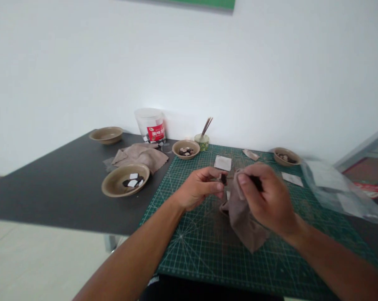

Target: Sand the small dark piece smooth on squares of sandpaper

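Observation:
My left hand is closed in a pinch on a small dark piece, held above the green cutting mat. Just to the right, my right hand is closed around a greyish-brown cloth, whose lower end hangs down toward the mat. Something dark shows inside the curl of the right fingers; I cannot make out what it is. The cloth comes close to the dark piece, but whether they touch is unclear. A white square lies on the mat just behind my left hand.
On the dark table stand an empty bowl, a bowl with black and white pieces, another cloth and a clear tub. Two more bowls, a small bowl and a right-hand bowl, flank the mat's back. Plastic bags lie right.

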`<action>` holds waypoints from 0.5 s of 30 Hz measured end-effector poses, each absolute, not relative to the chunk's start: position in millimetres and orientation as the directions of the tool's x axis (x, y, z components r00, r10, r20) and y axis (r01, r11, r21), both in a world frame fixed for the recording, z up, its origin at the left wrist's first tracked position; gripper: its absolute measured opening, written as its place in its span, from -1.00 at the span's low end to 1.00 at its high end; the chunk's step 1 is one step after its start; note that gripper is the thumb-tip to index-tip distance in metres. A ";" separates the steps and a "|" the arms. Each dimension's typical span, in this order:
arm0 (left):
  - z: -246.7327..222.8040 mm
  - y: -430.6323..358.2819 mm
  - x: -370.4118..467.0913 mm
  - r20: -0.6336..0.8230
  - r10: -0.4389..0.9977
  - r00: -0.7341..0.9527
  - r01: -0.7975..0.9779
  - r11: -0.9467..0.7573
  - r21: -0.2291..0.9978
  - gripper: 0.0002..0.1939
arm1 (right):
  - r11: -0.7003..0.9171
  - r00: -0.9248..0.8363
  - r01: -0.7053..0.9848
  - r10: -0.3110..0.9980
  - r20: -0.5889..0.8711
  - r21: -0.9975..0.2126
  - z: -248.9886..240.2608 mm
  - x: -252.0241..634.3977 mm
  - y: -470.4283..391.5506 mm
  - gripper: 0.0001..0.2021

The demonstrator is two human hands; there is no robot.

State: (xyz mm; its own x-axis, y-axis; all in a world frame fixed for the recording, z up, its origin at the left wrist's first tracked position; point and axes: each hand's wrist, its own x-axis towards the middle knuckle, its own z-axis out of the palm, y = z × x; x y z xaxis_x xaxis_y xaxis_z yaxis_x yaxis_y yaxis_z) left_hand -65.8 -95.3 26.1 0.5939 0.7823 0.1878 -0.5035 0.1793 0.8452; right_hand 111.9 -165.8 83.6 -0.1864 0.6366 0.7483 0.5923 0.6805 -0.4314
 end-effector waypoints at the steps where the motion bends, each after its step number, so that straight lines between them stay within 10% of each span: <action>1: 25.7 -95.5 -65.8 0.187 0.773 0.607 -0.496 0.184 0.849 -0.66 | 0.687 -0.216 0.611 0.622 0.753 -0.392 76.6 109.6 -164.2 -0.94; 15: 22.0 -89.7 -65.5 0.166 0.800 0.577 -0.407 0.105 0.907 -0.74 | 0.741 -0.268 0.597 0.547 0.793 -0.309 55.3 111.2 -147.0 -0.85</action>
